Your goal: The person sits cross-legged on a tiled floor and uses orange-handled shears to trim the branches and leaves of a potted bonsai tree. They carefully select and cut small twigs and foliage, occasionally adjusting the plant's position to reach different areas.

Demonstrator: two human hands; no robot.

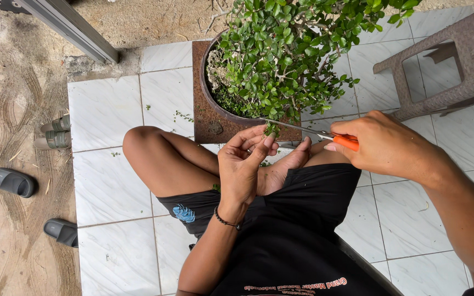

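Observation:
A small leafy shrub (292, 49) grows in a dark round pot (210, 101) on a rusty square base (204, 123) in front of my crossed legs. My right hand (385, 145) grips orange-handled scissors (325, 134), whose blades reach left to the shrub's lowest twigs. My left hand (242, 159) is raised palm-up below the foliage, fingertips pinching a little green sprig (271, 130) at the blade tips. A dark bracelet circles my left wrist.
White floor tiles (105, 109) carry scattered leaf clippings. A brown plastic stool (456, 60) stands at the right. Several sandals (15, 181) lie on the bare ground to the left, near a metal door frame (69, 24).

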